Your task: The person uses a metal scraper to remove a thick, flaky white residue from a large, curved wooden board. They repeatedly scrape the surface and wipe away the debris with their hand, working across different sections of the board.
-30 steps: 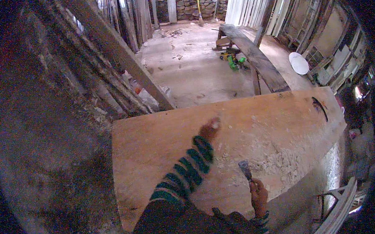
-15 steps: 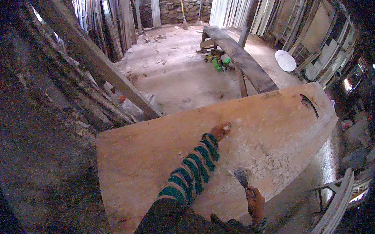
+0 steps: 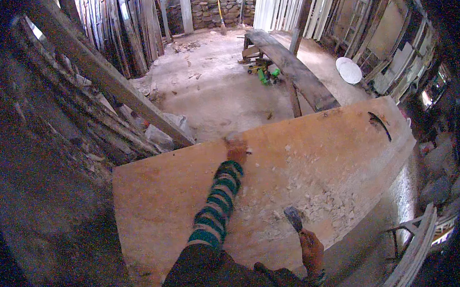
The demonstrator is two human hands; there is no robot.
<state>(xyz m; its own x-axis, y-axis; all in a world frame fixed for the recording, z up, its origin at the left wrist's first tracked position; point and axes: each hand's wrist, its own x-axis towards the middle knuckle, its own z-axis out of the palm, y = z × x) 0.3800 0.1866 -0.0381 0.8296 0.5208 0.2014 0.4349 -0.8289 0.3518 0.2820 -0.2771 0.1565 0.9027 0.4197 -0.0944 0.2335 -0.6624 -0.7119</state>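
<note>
A large pale wooden board (image 3: 163,208) lies in front of me like a tabletop. My right hand (image 3: 312,247) is closed round the handle of a scraper (image 3: 294,218), its grey, flat end low over the board beside a spread of whitish flakes and crumbs (image 3: 331,206). Near the board's far edge is my left hand (image 3: 236,150), reaching out in a green-and-beige striped sleeve. Motion smears its fingers, and whether they hold anything is unclear.
Beyond the board stands a long dark bench (image 3: 288,64), with a green-and-yellow object (image 3: 267,74) beside it. A slanted wooden post (image 3: 111,79) rises at the left. A broom (image 3: 221,18) leans on the stone wall. A white round object (image 3: 349,70) is at the right.
My left hand has swung left and farther away, toward the board's far edge. The scraper in my right hand has shifted only slightly. My view has turned a little.
</note>
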